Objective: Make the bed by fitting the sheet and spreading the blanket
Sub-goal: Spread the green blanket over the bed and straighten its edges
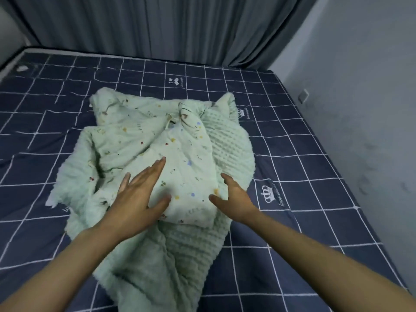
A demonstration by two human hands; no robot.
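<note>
Left hand [139, 197] reaches out flat over the blanket [157, 154], fingers straight and spread toward 1 o'clock. Right hand [234, 199] hovers at the blanket's 4 o'clock edge, fingers loosely curled, empty. The blanket (pale green, printed cotton backed with waffled fleece) lies crumpled mid-bed on the navy grid sheet [304, 172].

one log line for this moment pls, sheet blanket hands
sheet: on mattress | blanket: crumpled mid-bed, not spread | left hand: open over blanket | right hand: open at blanket edge
</note>
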